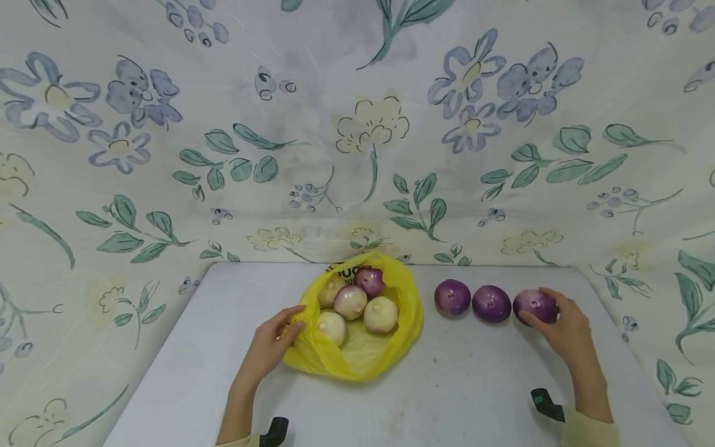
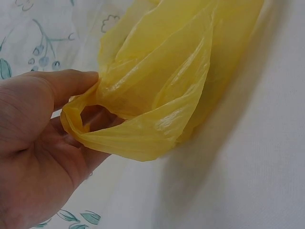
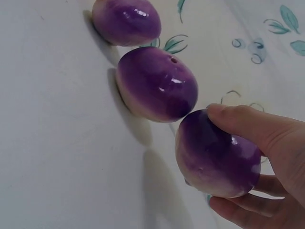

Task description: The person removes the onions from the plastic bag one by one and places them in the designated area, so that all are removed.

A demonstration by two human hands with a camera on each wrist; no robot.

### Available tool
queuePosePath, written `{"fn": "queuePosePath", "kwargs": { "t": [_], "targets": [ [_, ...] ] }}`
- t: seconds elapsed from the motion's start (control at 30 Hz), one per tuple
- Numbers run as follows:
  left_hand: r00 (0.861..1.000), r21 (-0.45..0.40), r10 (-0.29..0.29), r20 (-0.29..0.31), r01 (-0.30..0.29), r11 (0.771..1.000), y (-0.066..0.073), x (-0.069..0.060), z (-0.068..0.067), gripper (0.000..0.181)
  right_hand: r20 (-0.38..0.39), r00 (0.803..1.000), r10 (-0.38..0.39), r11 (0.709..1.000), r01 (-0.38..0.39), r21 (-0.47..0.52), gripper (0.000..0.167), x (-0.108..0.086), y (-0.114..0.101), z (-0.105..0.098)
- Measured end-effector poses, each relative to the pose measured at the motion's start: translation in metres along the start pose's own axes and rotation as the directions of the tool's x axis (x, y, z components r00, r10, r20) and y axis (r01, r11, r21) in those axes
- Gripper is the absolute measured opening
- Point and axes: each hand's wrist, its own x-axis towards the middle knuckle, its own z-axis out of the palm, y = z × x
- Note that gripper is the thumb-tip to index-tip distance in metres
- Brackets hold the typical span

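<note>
My left hand [image 1: 270, 344] pinches the left rim of a yellow plastic bag [image 1: 412, 316], which stands with its mouth spread wide. In the left wrist view a fold of the bag [image 2: 157, 95] is between thumb and fingers. Several purple-and-white turnips [image 1: 350, 302] lie inside, some showing mostly their pale side. My right hand [image 1: 572, 329] grips a purple turnip [image 3: 214, 157] at the right end of a row. Left of it, the middle turnip [image 1: 491, 304] sits close by, and another turnip [image 1: 452, 298] is nearest the bag.
A white table [image 1: 447, 397] bears everything. Behind it and at its sides hangs a floral cloth [image 1: 313, 167]. Dark wrist mounts [image 1: 547, 405] show below both hands.
</note>
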Motion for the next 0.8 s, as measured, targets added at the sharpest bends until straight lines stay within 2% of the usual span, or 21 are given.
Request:
{"fn": "queuePosePath", "kwargs": {
  "t": [0.23, 0.8],
  "targets": [
    [1.0, -0.011, -0.01, 0.005, 0.01, 1.0, 0.0001, 0.0001, 0.0, 0.037, 0.086, 0.995, 0.054, 0.999, -0.053, -0.012, 0.071, 0.0005, 0.002, 0.0032],
    [1.0, -0.008, -0.016, 0.006, 0.016, 1.0, 0.0013, 0.0, -0.0006, 0.038, 0.113, 0.992, 0.051, 0.998, -0.048, -0.035, 0.072, 0.0005, 0.0009, 0.0064]
  ]
}}
